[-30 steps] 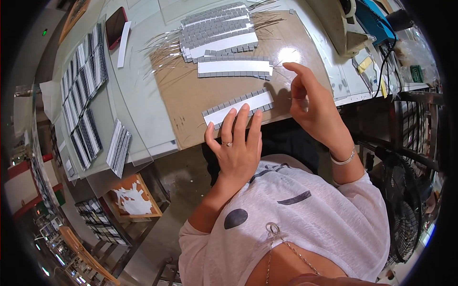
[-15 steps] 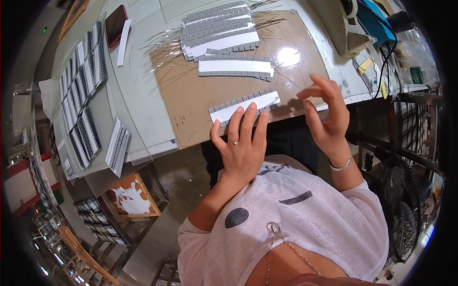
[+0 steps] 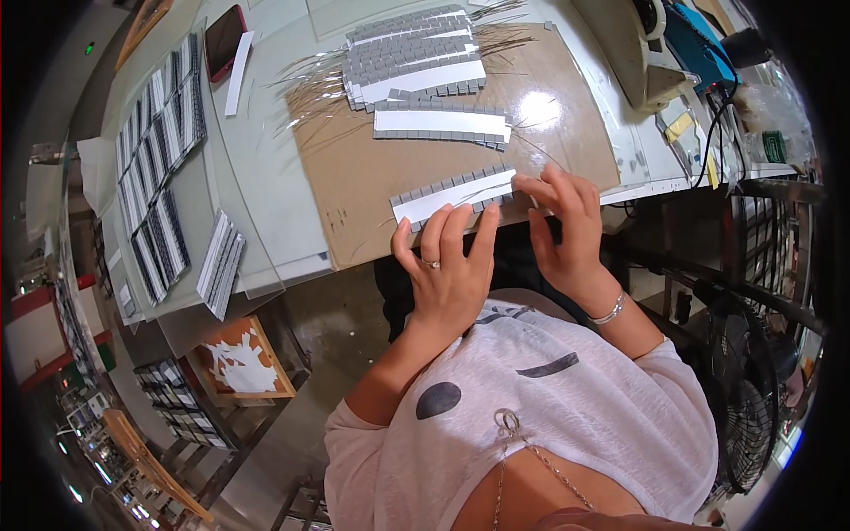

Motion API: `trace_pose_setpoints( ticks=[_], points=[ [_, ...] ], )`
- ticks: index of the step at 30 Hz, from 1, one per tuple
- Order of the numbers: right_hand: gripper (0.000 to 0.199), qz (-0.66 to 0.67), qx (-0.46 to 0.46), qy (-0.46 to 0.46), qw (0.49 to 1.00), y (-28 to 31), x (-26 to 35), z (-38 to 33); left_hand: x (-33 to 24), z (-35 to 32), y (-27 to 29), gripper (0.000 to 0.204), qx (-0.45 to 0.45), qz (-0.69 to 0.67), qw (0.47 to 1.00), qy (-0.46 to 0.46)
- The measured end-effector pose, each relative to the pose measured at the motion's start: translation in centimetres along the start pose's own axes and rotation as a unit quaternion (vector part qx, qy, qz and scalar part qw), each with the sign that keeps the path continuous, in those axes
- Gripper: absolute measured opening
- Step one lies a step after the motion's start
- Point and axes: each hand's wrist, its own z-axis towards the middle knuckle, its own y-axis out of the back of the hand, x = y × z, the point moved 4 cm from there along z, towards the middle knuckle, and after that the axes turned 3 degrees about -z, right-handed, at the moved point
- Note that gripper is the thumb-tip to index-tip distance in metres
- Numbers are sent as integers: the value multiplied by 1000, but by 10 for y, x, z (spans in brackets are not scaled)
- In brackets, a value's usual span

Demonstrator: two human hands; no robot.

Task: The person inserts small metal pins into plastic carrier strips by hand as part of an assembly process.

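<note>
A white strip edged with grey square tabs along both long sides lies at a slant near the front of a brown board. Thin dark wires lie across its right half. My left hand rests with spread fingertips on the strip's near edge and holds nothing in its grasp. At the right end, my right hand has its forefinger reaching to the strip, with the thumb apart below. Farther back lies a similar white and grey strip, and behind it a stack of overlapping strips with wires sticking out at both ends.
On the left lie rows of black, white and grey striped pieces, a striped piece, a phone and a narrow white strip. A beige machine stands back right. A fan is at my right.
My right hand has moved left and down, bringing its fingers to the strip's right end. My left hand stays on the strip's near edge.
</note>
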Motion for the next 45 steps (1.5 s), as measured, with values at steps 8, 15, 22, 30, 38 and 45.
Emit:
trace_pose_setpoints(
  ticks=[8, 15, 22, 30, 38, 45],
  points=[
    [67, -65, 0, 88, 994, 6, 10, 24, 1, -1, -1, 38, -34, -19, 999, 8],
    [67, -5, 48, 127, 991, -5, 10, 31, 1, -2, -6, 32, -56, 24, 998, -25],
    [56, 0, 65, 147, 987, -7, 23, 54, 4, -5, -9, 37, -45, 12, 999, -14],
    [21, 9, 226, 189, 956, -55, 90, 101, 16, -18, -38, 48, 107, -415, 881, 200],
    [14, 4, 203, 203, 958, -82, 93, 102, 13, -10, -24, 37, 74, -263, 952, 134],
    [9, 169, 128, -6, 977, -32, 38, 86, 5, -8, -8, 25, -40, -4, 999, -20]
  ],
)
